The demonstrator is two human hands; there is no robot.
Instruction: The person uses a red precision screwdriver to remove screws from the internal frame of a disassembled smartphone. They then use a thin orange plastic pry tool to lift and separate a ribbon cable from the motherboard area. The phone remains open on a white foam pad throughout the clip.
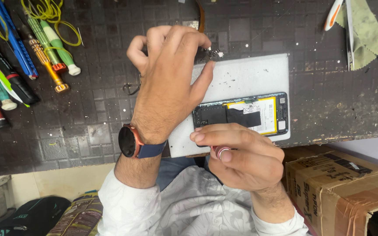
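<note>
The left hand (169,74) was raised over the far left corner of the white pad (246,76), its fingers pinched narrow around a small dark part (207,54) held just above that corner. A round smartwatch (130,140) with a blue strap sat on its wrist. The right hand (241,157) lay nearer, at the pad's near edge, closed around a tool with a red and silver end cap (221,151) that showed between thumb and fingers; the rest of the tool was hidden in the grip. Its forefinger reached across the near edge of an opened phone (241,114), which lay on the pad with its back off, a yellow-edged battery (259,114) on the right and a black shield on the left.

The pad rested on a dark, worn surface (329,96). To the far left on that surface lay a cluster of screwdrivers (44,48) with green, blue, orange and red handles, beside loops of yellow rubber bands (51,13). At the far right lay a greenish cloth (368,35) and a pair of tweezers (350,37). Off the surface's near right edge stood a taped cardboard box (342,188).
</note>
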